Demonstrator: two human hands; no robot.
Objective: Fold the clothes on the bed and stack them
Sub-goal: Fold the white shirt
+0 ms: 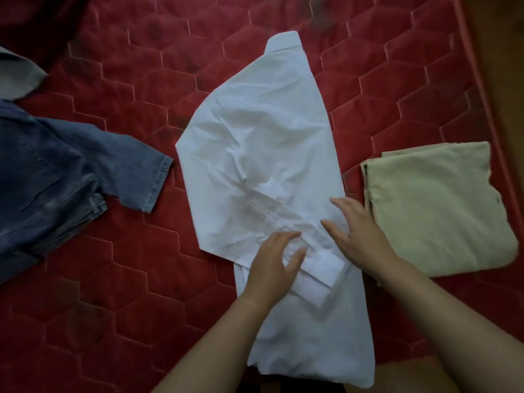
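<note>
A white shirt (pixel 255 154) lies lengthwise on the red quilted bed (pixel 147 66), collar at the far end, its sides folded in and a cuffed sleeve laid across its lower part. My left hand (pixel 272 268) rests flat on that sleeve near the cuff, fingers straight. My right hand (pixel 357 231) presses on the shirt's right edge with spread fingers. A folded beige garment (pixel 442 211) sits to the right of the shirt. A crumpled blue denim shirt (pixel 62 177) lies at the left.
A grey garment (pixel 17 72) pokes in at the far left edge, with a dark red cloth (pixel 48 21) behind it. The bed's right edge (pixel 479 66) runs along a brown floor strip.
</note>
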